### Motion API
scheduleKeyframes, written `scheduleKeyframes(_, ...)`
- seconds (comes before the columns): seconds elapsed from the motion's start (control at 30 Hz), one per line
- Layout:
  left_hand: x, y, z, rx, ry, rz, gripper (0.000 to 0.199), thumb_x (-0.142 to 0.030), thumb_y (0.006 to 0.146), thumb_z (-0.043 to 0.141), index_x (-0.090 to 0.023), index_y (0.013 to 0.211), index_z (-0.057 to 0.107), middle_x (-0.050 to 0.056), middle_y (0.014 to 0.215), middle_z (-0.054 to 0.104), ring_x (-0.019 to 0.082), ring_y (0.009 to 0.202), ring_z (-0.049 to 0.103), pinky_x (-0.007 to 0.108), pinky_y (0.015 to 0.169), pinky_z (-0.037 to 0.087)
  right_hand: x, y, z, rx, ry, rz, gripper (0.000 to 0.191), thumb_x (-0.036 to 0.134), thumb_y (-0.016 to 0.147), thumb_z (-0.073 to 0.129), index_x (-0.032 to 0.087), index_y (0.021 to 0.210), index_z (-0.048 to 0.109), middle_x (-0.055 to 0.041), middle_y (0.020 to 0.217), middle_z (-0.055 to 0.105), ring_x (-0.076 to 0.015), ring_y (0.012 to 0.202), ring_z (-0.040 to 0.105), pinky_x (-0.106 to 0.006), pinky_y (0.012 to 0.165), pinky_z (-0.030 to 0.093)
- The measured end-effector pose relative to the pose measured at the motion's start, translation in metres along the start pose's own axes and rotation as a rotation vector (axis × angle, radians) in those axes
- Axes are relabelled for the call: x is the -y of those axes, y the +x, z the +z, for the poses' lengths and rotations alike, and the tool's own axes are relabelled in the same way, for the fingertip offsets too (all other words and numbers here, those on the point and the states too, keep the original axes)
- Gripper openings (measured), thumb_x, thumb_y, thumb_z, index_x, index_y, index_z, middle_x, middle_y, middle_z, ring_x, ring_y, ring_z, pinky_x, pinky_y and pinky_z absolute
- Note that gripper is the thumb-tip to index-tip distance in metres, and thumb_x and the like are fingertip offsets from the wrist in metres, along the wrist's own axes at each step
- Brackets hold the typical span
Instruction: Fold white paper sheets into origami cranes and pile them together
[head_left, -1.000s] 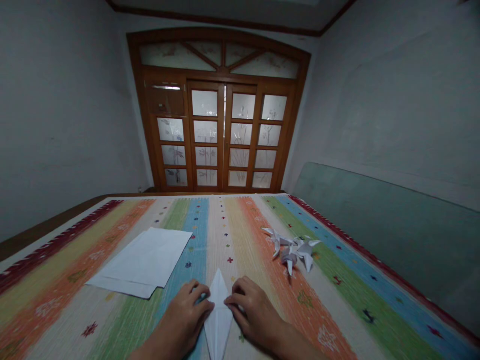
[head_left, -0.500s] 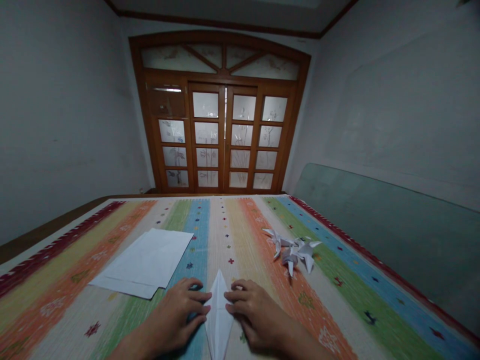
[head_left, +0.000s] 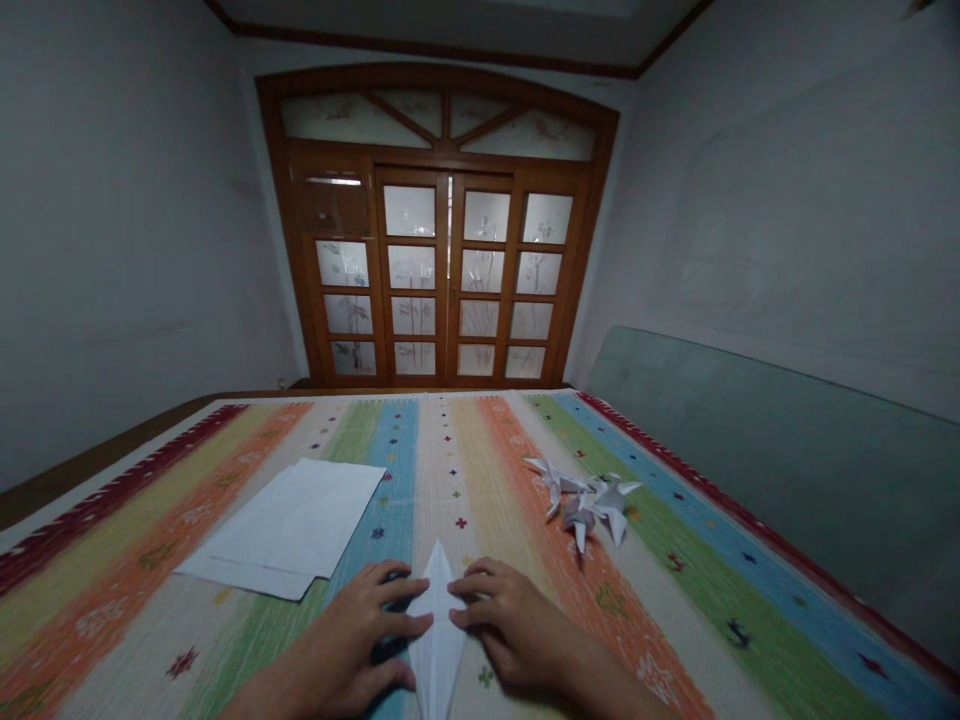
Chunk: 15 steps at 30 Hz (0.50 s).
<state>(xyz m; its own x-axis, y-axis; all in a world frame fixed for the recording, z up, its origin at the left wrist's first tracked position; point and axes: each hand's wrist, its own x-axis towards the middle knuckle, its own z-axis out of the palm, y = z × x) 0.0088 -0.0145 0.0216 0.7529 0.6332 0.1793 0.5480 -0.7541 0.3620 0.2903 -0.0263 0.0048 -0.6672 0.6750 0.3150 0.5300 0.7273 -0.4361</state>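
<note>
A white sheet of paper folded into a narrow, long diamond (head_left: 437,650) lies on the striped cloth in front of me. Its tip points away from me, and a crease runs down its middle. My left hand (head_left: 367,635) is at its left edge, two fingertips resting on the paper, the fingers spread and the thumb lower down and apart. On the other side, my right hand (head_left: 506,625) holds the right edge with curled fingers; its thumb is mostly hidden. The diamond's near end reaches the bottom of the view.
Several flat white paper sheets (head_left: 292,525) lie stacked to the left. A cluster of folded paper cranes (head_left: 589,500) sits to the right. The colourful striped tablecloth (head_left: 480,480) covers the table. Beyond are a wooden glazed door (head_left: 450,270) and a pale green panel (head_left: 750,420) at right.
My left hand's fingers have slid slightly right onto the paper, and its thumb has moved down, away from the fingers. My right hand has barely moved.
</note>
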Motion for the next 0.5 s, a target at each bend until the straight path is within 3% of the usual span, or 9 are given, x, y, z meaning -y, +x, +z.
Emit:
scheduleKeyframes(0.27, 0.01, 0.0, 0.015, -0.041, -0.1, 0.017, 0.042, -0.047, 0.089, 0.078, -0.036, 0.129, 0.071, 0.011, 0.143, 0.065, 0.037, 0.138, 0.051, 0.06, 0.109, 0.045, -0.003, 0.0, 0.002, -0.066, 0.045, -0.009, 0.037, 0.007, 0.078, 0.062, 0.023, 0.107, 0.08, -0.0063, 0.124, 0.076, -0.0264, 0.113, 0.064, -0.042, 0.101, 0.051)
scheduleKeyframes(0.5, 0.005, 0.001, 0.017, -0.059, -0.198, 0.056, 0.041, -0.035, 0.091, 0.076, -0.038, 0.132, 0.069, 0.009, 0.144, 0.065, 0.034, 0.139, 0.05, 0.058, 0.112, 0.044, 0.002, 0.0, 0.003, -0.082, 0.051, 0.026, 0.025, 0.017, 0.086, 0.065, 0.02, 0.105, 0.079, -0.0078, 0.121, 0.077, -0.0267, 0.115, 0.064, -0.042, 0.103, 0.049)
